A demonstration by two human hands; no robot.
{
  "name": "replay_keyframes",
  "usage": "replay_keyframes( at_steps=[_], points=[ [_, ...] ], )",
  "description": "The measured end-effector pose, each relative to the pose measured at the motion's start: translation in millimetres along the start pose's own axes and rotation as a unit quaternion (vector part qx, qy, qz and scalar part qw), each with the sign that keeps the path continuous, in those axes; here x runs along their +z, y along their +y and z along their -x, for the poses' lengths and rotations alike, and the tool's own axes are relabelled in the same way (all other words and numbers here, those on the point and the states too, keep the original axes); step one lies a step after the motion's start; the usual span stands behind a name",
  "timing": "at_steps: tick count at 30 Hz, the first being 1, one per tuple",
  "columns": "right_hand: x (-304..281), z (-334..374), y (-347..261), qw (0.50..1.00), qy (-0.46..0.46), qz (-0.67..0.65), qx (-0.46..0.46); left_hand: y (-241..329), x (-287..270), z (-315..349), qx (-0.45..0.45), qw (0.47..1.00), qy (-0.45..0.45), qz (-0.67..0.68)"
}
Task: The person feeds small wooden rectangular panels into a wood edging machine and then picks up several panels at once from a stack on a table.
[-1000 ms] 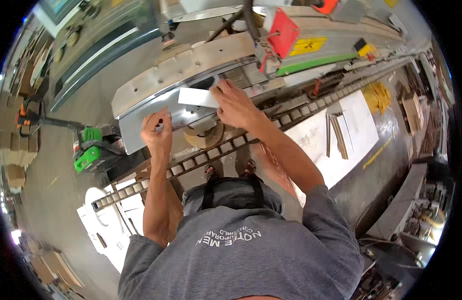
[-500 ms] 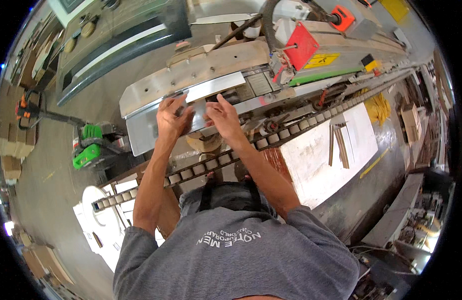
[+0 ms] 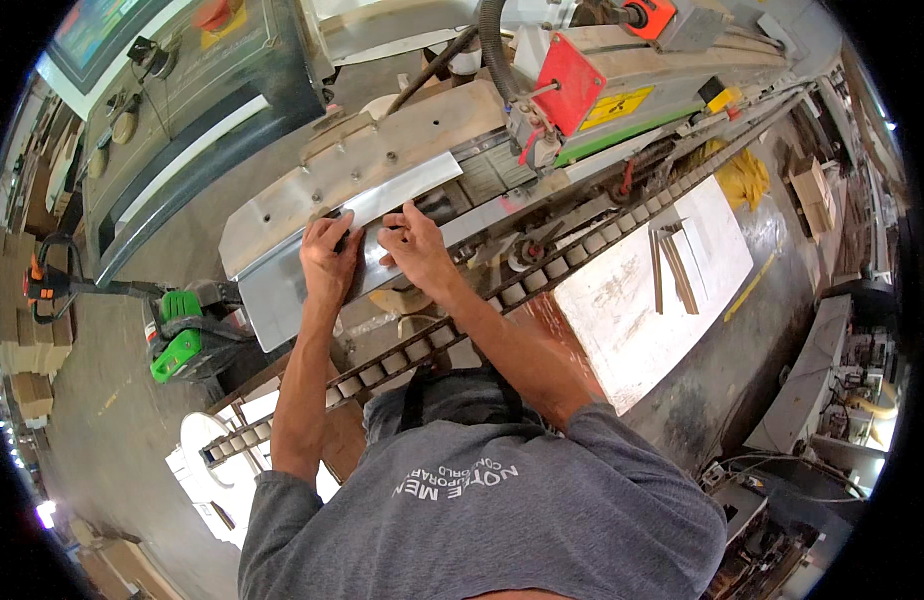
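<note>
My left hand is over the sheet-metal bed of an edge machine, its fingers bent together beside the upright metal fence. Something dark shows at its fingertips, too small to name. Just to the right, my right hand hovers over the bed's front edge with fingers curled toward the thumb; what they pinch, if anything, is hidden. A shiny metal strip lies along the fence, beyond both hands. The smooth grey metal plate of the bed spreads out left of my left hand.
A roller track runs slantwise between me and the machine. To the right, brown strips lie on a white board. A red plate and a hose rise at the back. At left stands a green-and-black pallet truck.
The view has shifted a little. My hands stay near the fence, their fingers drawn in more, and the right hand's blur is gone.
</note>
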State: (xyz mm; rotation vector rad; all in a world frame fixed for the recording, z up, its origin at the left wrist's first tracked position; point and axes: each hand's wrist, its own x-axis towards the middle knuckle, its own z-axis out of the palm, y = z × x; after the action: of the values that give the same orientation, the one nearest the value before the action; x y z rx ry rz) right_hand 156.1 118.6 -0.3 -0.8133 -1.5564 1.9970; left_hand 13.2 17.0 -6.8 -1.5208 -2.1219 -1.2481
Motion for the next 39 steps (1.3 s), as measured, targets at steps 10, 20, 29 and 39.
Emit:
replay_keyframes(
  at_steps=[10,20,29,39],
  points=[
    [-30.7,-8.8,-8.3,0.997,0.014,0.057,-0.053,18.1,21.0,-15.4,-0.030,0.999,-0.032,0.027],
    [-89.2,-30.8,-5.3,0.991,0.076,0.024,-0.103,55.8,77.9,-43.5,-0.017,0.997,-0.068,0.025],
    [-129.4,-5.5,-40.1,0.947,0.134,0.160,-0.246,61.1,163.8,-61.0,-0.091,0.977,-0.085,0.172],
    [-319.0,187.0,27.7,0.772,0.499,0.389,-0.054,106.7,125.8,-51.3,-0.045,0.993,-0.105,0.038]
  ],
)
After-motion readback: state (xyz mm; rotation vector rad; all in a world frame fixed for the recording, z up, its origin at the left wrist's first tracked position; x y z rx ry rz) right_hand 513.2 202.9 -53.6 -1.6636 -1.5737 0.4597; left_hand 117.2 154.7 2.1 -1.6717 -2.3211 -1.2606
